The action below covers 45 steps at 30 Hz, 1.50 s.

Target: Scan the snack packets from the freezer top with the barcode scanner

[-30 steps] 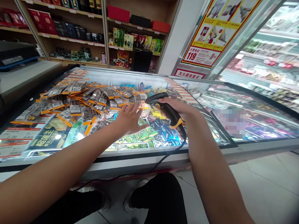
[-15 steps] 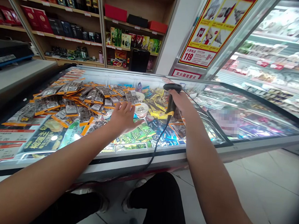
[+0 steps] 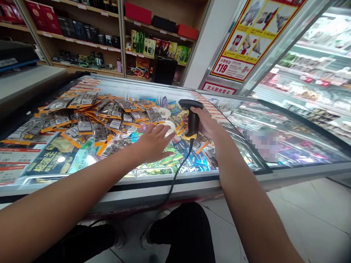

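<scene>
My right hand (image 3: 207,124) grips a black and yellow barcode scanner (image 3: 191,118) upright over the open chest freezer (image 3: 150,186), its head turned left and its black cable (image 3: 173,182) trailing down over the front edge. My left hand (image 3: 155,143) reaches into the freezer with fingers spread, palm down over green and blue packets and close to a round white cup (image 3: 169,125). A heap of orange-edged packets (image 3: 85,118) with barcode labels fills the freezer's left half.
A glass sliding lid (image 3: 280,140) covers the freezer's right side. Wooden shelves (image 3: 116,32) with boxes and bottles stand behind. A grey counter (image 3: 17,84) lies at the left, a fridge display (image 3: 326,76) at the right, and my dark-trousered legs (image 3: 188,236) show below.
My right hand has turned the scanner from lying flat to upright and drawn it slightly left and nearer. My left hand has shifted a little right, toward the white cup.
</scene>
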Each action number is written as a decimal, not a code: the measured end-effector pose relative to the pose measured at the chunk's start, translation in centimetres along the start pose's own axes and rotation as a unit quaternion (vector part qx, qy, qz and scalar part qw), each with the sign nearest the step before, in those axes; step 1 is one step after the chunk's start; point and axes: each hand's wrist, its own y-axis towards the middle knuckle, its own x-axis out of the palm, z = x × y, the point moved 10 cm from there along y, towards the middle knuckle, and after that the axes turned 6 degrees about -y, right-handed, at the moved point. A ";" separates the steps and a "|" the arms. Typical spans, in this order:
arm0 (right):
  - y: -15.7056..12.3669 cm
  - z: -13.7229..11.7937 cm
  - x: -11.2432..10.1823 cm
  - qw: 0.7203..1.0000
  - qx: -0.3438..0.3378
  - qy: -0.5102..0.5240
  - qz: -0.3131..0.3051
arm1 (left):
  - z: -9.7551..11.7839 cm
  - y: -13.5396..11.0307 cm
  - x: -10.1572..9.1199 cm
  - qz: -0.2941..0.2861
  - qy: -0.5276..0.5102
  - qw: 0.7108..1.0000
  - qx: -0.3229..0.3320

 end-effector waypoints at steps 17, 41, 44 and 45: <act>-1.9 -1.1 0.3 0.999 0.004 -0.017 -0.045 | -1.4 0.1 0.5 -0.046 0.000 0.998 -0.045; -2.8 -2.6 2.1 0.994 -0.042 -0.027 -0.097 | 0.3 -0.1 0.9 -0.046 -0.026 0.999 -0.008; -3.2 -1.5 1.5 0.994 0.024 -0.032 -0.101 | -1.2 0.4 0.7 -0.019 -0.004 0.998 -0.059; -3.4 -1.3 1.4 0.993 0.041 -0.034 -0.102 | -1.7 0.5 0.7 -0.017 -0.003 0.997 -0.074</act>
